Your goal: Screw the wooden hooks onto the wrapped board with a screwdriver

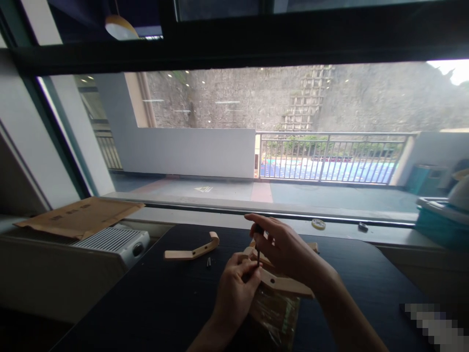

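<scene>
My right hand (280, 244) is closed around the dark handle of a thin upright screwdriver (258, 256), its shaft pointing down. At the shaft's lower end, my left hand (236, 286) pinches with thumb and fingers against a pale wooden piece (287, 284) with a dark hole. More wooden parts lie behind the hands, mostly hidden. Where the tip meets the wood is covered by my left fingers. To the left rests a loose, curved wooden piece (200, 251) with holes. Beside it are small metal screws (208, 262). Clear plastic packaging (274, 315) lies under the hands.
The dark table (157, 298) stands against a window sill (340, 234). On the sill are a tape roll (318, 224), a small dark object (362, 227) and a teal box (436, 222). At left, a brown envelope (84, 215) lies over a white slatted unit (117, 242).
</scene>
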Motion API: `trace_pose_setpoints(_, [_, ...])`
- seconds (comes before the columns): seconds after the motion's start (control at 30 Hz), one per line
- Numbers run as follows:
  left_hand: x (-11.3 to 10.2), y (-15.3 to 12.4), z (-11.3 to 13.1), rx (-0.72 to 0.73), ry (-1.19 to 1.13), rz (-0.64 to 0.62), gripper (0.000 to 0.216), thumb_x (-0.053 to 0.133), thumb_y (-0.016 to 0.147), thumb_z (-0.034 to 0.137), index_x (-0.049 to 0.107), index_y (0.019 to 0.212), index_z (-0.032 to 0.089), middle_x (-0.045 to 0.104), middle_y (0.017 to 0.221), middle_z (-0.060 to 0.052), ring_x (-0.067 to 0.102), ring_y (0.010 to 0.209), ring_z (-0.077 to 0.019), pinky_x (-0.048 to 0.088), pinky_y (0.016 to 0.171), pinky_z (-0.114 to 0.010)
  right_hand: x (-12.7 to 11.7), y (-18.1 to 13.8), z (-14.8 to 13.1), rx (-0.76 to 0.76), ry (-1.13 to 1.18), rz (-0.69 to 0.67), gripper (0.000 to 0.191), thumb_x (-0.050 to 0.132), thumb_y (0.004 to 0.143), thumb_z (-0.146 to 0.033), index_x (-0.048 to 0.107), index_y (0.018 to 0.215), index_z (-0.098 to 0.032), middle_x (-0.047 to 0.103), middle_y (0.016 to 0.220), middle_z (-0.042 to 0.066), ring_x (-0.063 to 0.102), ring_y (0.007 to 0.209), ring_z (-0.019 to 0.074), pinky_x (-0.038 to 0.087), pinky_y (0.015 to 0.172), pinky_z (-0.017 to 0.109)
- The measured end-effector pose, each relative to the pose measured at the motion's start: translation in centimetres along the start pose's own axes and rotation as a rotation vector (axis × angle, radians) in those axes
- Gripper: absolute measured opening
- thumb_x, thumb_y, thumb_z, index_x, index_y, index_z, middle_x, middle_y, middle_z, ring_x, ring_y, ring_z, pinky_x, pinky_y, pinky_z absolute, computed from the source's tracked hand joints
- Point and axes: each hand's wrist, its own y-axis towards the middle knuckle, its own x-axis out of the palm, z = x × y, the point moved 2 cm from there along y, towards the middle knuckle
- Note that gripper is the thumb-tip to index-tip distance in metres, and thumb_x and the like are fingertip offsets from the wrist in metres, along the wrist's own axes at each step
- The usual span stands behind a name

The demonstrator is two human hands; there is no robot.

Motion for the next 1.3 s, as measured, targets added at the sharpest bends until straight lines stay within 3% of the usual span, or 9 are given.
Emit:
trace_pose_setpoints(0.1, [-0.3, 0.5, 0.1, -0.006, 0.026, -0.049, 0.017, 0.057, 0.079, 0.021, 0.073, 0.083, 0.02, 0.061, 0.093, -0.005, 0.061, 0.088, -0.0177, 0.049, 0.083, -0.028, 0.1, 0.0, 0.1, 0.01, 0.079, -0.024, 0.043, 0.048, 0.087, -0.022, 0.048, 0.13, -0.025, 0.067, 0.089, 0.004, 0.059, 0.069, 0.0125, 0.044, 0.061, 0.025])
trace_pose_setpoints(0.23, [-0.3, 0.8, -0.1, 0.0, 0.032, -0.094, 0.016, 0.057, 0.078, 0.021, 0.073, 0.081, 0.021, 0.061, 0.092, -0.005, 0.06, 0.088, -0.0173, 0.048, 0.082, -0.028, 0.2, 0.3, 0.5, 0.05, 0.037, 0.049, 0.031, 0.054, 0.085, -0.025, 0.06, 0.115, -0.026, 0.069, 0.085, 0.002, 0.06, 0.069, 0.0136, 0.044, 0.061, 0.025])
trace_pose_setpoints(0.5, [0.1, 0.3, -0.5, 0.018, -0.011, -0.036, 0.016, 0.056, 0.08, 0.023, 0.072, 0.083, 0.02, 0.059, 0.095, -0.006, 0.059, 0.092, -0.0187, 0.049, 0.084, -0.029, 0.1, 0.0, 0.1, 0.021, 0.112, 0.067, 0.035, 0.048, 0.087, -0.024, 0.058, 0.121, -0.026, 0.068, 0.102, 0.003, 0.062, 0.074, 0.0118, 0.047, 0.064, 0.023])
trace_pose_setpoints(0.77, [-0.1, 0.1, -0.4, 0.041, -0.019, -0.05, 0.016, 0.056, 0.081, 0.025, 0.072, 0.084, 0.022, 0.059, 0.097, -0.006, 0.059, 0.093, -0.0187, 0.05, 0.085, -0.03, -0.4, 0.3, 0.4, 0.117, -0.027, 0.108, 0.023, 0.059, 0.081, -0.03, 0.065, 0.101, -0.02, 0.068, 0.077, 0.002, 0.06, 0.065, 0.014, 0.044, 0.058, 0.026])
trace_pose_setpoints(0.97, [-0.3, -0.2, -0.6, 0.028, -0.013, -0.06, 0.018, 0.056, 0.083, 0.027, 0.072, 0.089, 0.023, 0.059, 0.097, -0.006, 0.059, 0.093, -0.0191, 0.05, 0.084, -0.031, -0.6, 0.2, -0.2, 0.066, -0.019, 0.092, 0.029, 0.055, 0.083, -0.025, 0.063, 0.11, -0.021, 0.069, 0.088, 0.003, 0.06, 0.069, 0.0134, 0.044, 0.061, 0.025])
trace_pose_setpoints(1.13, [-0.3, -0.6, -0.7, 0.015, 0.023, -0.059, 0.019, 0.055, 0.083, 0.031, 0.072, 0.087, 0.022, 0.058, 0.096, -0.007, 0.058, 0.093, -0.0198, 0.05, 0.085, -0.032, -1.3, -0.4, 0.2, 0.084, 0.041, 0.031, 0.024, 0.054, 0.084, -0.027, 0.064, 0.105, -0.022, 0.069, 0.083, 0.001, 0.061, 0.069, 0.0123, 0.043, 0.06, 0.024])
trace_pose_setpoints(1.3, [0.0, -0.7, -0.8, 0.032, -0.006, -0.025, 0.018, 0.055, 0.084, 0.03, 0.072, 0.087, 0.022, 0.057, 0.095, -0.006, 0.057, 0.094, -0.0193, 0.049, 0.085, -0.032, -1.0, -0.1, 0.8, 0.138, -0.101, 0.138, 0.017, 0.061, 0.08, -0.035, 0.065, 0.088, -0.02, 0.063, 0.066, -0.002, 0.054, 0.057, 0.0102, 0.037, 0.051, 0.022])
